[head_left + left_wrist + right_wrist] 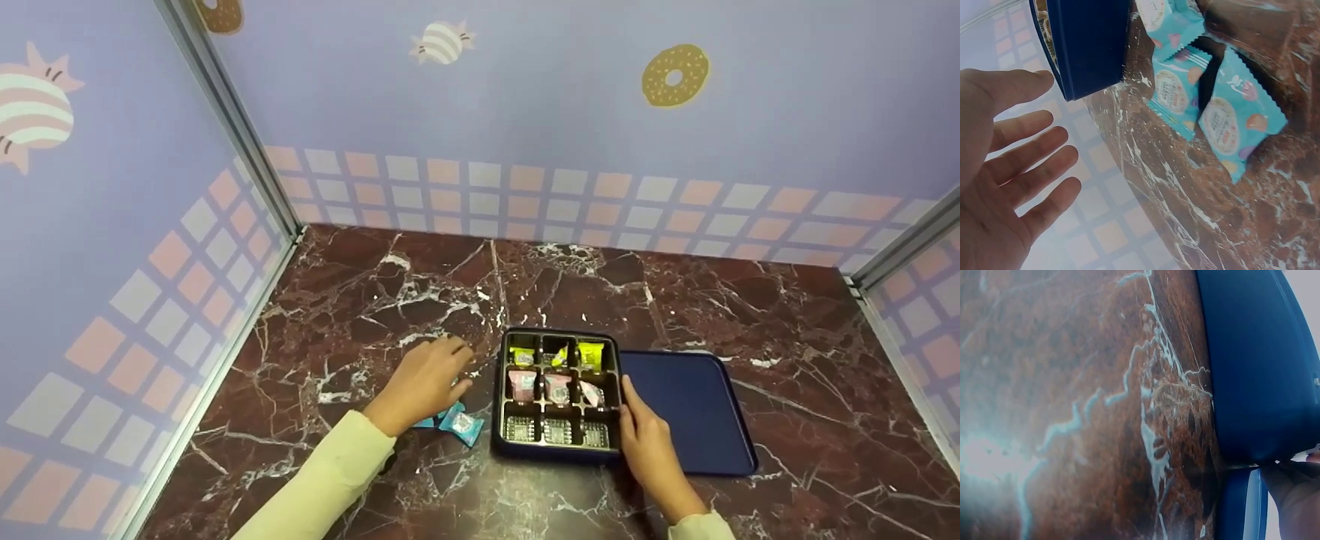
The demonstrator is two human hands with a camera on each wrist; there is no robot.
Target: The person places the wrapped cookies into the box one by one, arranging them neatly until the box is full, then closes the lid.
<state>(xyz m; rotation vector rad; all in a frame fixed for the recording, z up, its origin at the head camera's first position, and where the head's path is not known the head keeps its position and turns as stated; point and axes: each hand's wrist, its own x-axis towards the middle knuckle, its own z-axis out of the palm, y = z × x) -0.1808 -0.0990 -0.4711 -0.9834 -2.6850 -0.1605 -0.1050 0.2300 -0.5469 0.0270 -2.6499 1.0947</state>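
A dark blue box (556, 454) with a divided tray stands on the marbled table. Yellow packets (591, 354) fill its back row and pink packets (557, 388) its middle row; the front row's compartments show only ridged bottoms. My right hand (651, 442) holds the box by its right side; in the right wrist view only a little of that hand shows. Left of the box, my left hand (424, 382) hovers with fingers spread and nothing in them. Below it lie several blue wrapped packets (1241, 115), partly hidden by the hand in the head view.
The box's dark blue lid (686, 412) lies flat to the right, its left edge beside or under the box. Patterned panels (555, 112) enclose the table (390, 300) at the back and both sides.
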